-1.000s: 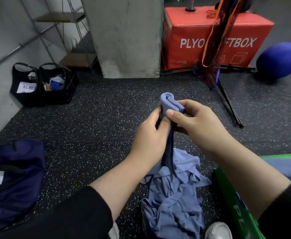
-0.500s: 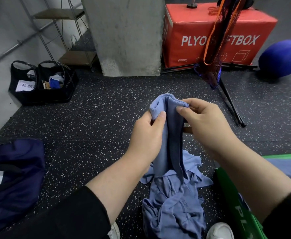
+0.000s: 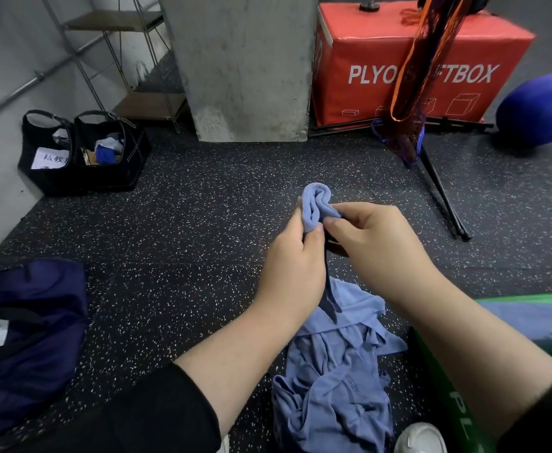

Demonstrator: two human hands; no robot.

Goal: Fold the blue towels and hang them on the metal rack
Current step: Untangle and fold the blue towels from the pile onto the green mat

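Both hands are pinching the soft light-blue towel (image 3: 315, 204): left hand (image 3: 292, 259) and right hand (image 3: 376, 237) have thumbs and fingers pressed on its bunched top, the rest hanging to a floor heap. Two black open-top fabric bags (image 3: 81, 152) by the wall hold papers and blue stuff.

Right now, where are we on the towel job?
Done: nothing visibly hung; no towel shows on the metal rack. In hand: left hand and right hand pinch the bunched blue towel mid-fold. Left: finish it, hang it, then the crumpled blue pile on the floor.
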